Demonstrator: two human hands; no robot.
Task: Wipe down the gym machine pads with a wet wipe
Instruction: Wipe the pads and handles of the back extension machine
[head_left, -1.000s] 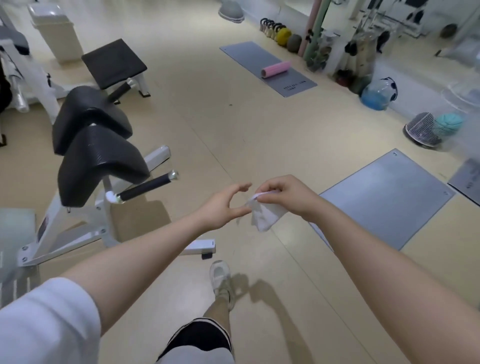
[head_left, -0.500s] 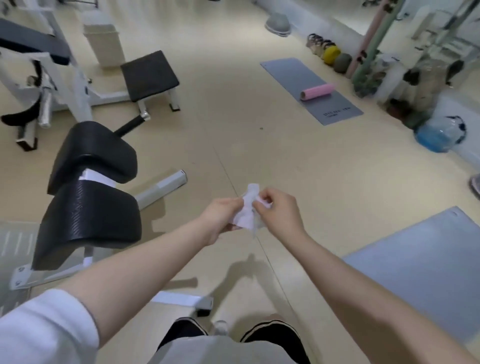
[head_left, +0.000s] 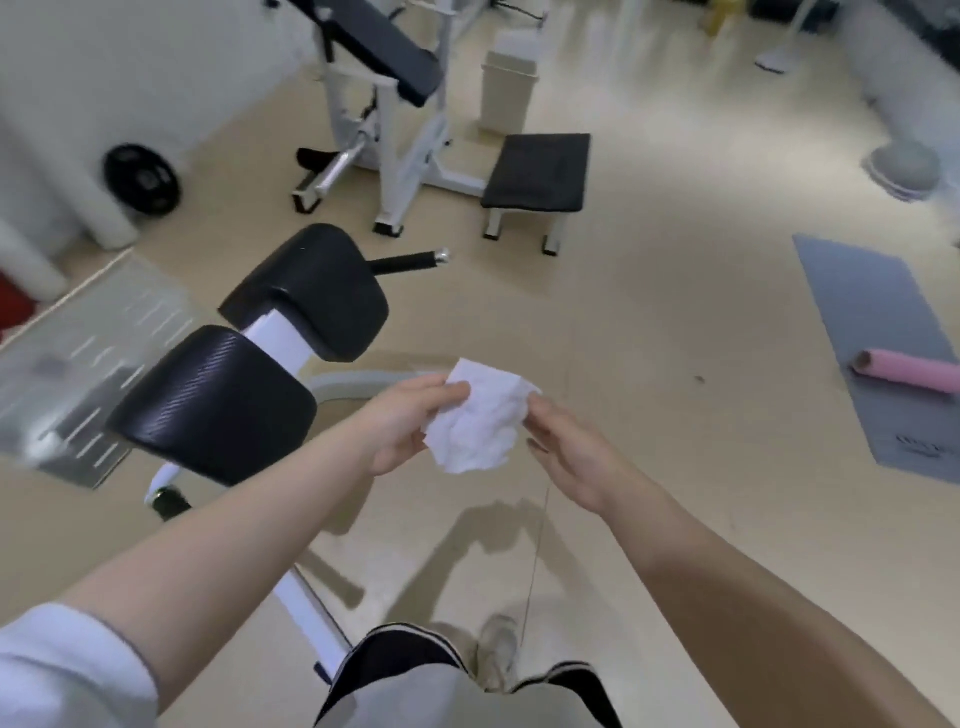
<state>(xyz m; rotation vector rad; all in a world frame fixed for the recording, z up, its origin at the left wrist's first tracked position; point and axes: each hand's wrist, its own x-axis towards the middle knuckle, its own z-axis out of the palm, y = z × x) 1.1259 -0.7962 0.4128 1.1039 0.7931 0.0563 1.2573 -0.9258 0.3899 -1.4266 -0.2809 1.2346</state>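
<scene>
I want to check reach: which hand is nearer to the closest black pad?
Left. The left hand is just right of the nearest black pad; the right hand is farther right, beyond the wipe.

Two pads (head_left: 306, 291), one wipe (head_left: 475, 415), seemingly.

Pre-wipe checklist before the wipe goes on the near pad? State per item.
1. Wet wipe in hand: ok, the left hand pinches its left edge.
2. Wipe unfolded: ok, mostly spread, though crumpled.
3. Right hand grip: not ok, open, only its fingertips at the wipe's right edge.
4. Near pad free of clutter: ok, nothing lies on it.
5. Far pad free of clutter: ok, also bare.
6. Wipe on pad: not ok, it is held in the air to the right of both pads.
7. Wipe wet enough: cannot tell.
</scene>
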